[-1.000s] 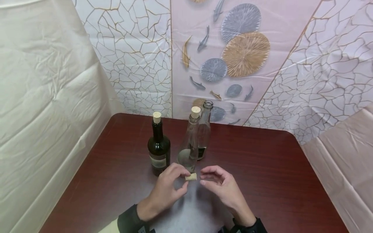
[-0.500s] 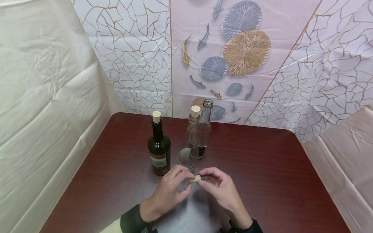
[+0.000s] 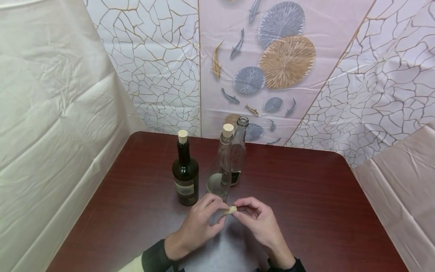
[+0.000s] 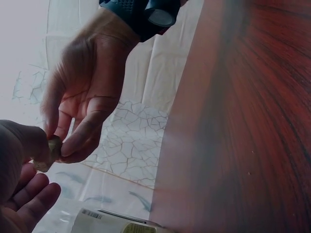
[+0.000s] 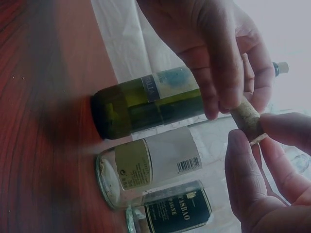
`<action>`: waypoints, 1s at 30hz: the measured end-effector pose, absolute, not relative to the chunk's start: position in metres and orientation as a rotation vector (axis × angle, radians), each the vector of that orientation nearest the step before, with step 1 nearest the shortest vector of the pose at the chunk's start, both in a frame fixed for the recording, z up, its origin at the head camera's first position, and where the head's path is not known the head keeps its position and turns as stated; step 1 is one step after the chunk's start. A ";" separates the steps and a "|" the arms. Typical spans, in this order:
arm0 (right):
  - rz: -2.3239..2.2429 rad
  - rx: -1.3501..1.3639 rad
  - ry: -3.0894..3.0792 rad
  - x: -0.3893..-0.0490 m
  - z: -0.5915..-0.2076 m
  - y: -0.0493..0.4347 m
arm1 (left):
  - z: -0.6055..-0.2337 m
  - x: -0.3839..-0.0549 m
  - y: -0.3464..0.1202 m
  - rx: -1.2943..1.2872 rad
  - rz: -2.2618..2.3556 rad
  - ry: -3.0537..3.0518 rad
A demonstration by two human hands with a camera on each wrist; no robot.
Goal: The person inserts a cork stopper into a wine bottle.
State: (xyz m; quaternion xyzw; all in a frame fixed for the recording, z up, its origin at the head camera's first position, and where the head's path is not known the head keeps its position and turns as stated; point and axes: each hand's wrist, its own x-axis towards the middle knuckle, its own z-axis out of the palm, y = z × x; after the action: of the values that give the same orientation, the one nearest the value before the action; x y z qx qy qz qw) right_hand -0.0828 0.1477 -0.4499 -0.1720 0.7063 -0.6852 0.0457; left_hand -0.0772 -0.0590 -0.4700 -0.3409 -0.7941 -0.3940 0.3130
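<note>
My left hand (image 3: 198, 224) and my right hand (image 3: 263, 224) meet over the table, pinching a small tan cork (image 3: 232, 210) between them. In the right wrist view the left fingers hold the upper end of the cork (image 5: 248, 119), while the right thumb and index finger grip its lower end. Just behind the hands stands a clear bottle (image 3: 224, 158) with a cork in its neck. Behind that one is a second clear bottle (image 3: 242, 139), its mouth uncorked. A dark green bottle (image 3: 185, 172), also corked, stands to the left.
The reddish-brown table (image 3: 299, 189) extends around the bottles. Patterned cloth (image 3: 163, 68) hangs behind its far edge, and plain cream cloth (image 3: 61, 132) drapes along the left side. A pinkish cloth (image 3: 401, 189) covers the right.
The left hand has brought the cork to the right, and the right fingers, apart from it a second ago, have closed on its free end. The bottles have stayed put.
</note>
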 end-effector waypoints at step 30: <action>-2.362 0.173 2.093 -0.076 -0.458 0.188 | -0.427 -0.105 0.000 -0.723 -1.848 -2.226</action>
State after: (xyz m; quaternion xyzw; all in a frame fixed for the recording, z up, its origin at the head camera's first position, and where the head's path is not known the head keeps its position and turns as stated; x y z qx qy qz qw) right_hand -0.0756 0.1878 -0.4577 0.0546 0.6621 -0.7473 -0.0093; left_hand -0.1046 0.0004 -0.4270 -0.2417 -0.7441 -0.6177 0.0799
